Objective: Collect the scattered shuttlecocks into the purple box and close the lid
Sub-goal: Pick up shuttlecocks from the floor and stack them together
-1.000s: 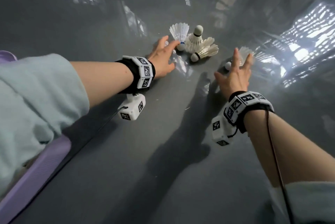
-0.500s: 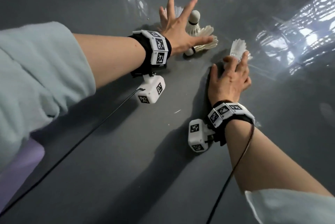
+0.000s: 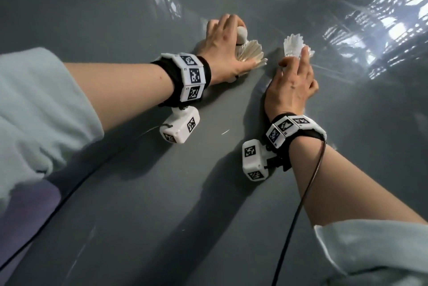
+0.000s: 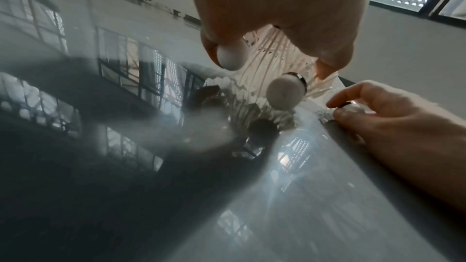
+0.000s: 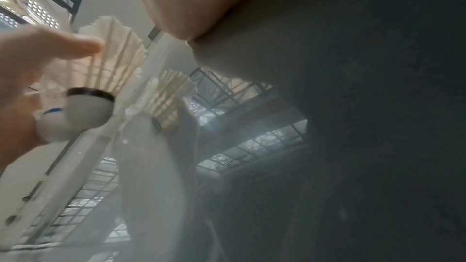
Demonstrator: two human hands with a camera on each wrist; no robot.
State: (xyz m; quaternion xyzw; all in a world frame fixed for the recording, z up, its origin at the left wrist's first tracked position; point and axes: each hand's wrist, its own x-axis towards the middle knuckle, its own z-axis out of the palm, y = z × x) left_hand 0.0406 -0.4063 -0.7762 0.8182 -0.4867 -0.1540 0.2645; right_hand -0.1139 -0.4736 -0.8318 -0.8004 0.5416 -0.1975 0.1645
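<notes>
You've got white-feathered shuttlecocks (image 3: 293, 45) with white corks on the glossy grey table (image 3: 162, 216), one black-banded, one blue-banded; black-and-white checker tags on your wristbands (image 3: 192, 77), pale mint sleeves (image 3: 41, 109).

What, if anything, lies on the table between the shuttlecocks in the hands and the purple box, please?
Nothing visible: bare grey table lies between the shuttlecocks under the left hand and right hand and the purple box; only a cable crosses it.

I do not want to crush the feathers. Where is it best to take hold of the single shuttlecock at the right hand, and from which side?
Probably at the cork base of the single shuttlecock, coming from the near side. Its feather skirt flares away from the right hand, whose fingertips already meet its near end.
</notes>
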